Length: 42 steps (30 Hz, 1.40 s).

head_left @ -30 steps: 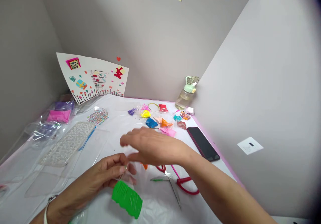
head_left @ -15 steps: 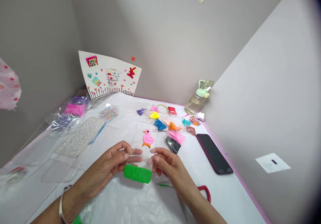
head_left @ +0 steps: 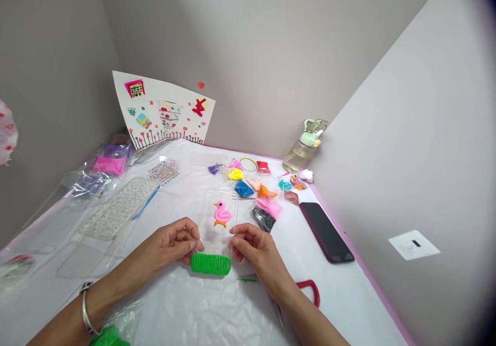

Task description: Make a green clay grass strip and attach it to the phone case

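Observation:
Between my hands is a clear phone case [head_left: 215, 240], gripped by its two long edges. A pink clay duck [head_left: 222, 214] with an orange base decorates its upper part, and a ridged band of green clay [head_left: 211, 264] covers its lower end. My left hand [head_left: 179, 240] pinches the left edge, and my right hand [head_left: 250, 244] pinches the right edge. Under my right forearm lie scissors with a red handle [head_left: 310, 290], partly hidden. A thin tool with a green-smeared tip [head_left: 248, 280] lies beside my right hand.
Several small packets of coloured clay, such as a blue one [head_left: 244, 188], lie beyond the case. A phone [head_left: 326, 232] and a water bottle [head_left: 302, 150] are at right. Clear cases [head_left: 120, 209], gem stickers [head_left: 163, 171] and a bag of green clay [head_left: 110, 337] are at left.
The case has tilted down a little, and the fingers showing behind it have drawn back to its edges. The whole view has shifted slightly.

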Tool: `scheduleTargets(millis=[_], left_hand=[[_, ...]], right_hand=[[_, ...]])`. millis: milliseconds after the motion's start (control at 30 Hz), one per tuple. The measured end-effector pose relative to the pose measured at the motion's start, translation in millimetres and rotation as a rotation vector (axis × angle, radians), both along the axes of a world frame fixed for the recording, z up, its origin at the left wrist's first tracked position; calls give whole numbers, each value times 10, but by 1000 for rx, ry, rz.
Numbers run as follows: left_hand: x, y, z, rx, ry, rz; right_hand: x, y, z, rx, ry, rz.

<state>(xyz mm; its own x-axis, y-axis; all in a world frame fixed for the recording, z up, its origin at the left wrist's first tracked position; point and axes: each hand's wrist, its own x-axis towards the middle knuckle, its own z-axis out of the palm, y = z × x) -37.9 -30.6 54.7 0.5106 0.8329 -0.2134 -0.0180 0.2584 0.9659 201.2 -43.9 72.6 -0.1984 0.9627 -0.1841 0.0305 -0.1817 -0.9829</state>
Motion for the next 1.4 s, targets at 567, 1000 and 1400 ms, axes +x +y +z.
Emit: scheduleTargets(millis=[567, 1000, 1400], left_hand=[[-124, 23, -82, 69, 346, 17], [-162, 5, 111, 178, 441, 113], [-119, -35, 206, 153, 411, 74]], right_hand=[[440, 35, 328, 277, -531, -73], [483, -265, 495, 422, -1051, 611], [387, -264, 387, 449, -1180, 654]])
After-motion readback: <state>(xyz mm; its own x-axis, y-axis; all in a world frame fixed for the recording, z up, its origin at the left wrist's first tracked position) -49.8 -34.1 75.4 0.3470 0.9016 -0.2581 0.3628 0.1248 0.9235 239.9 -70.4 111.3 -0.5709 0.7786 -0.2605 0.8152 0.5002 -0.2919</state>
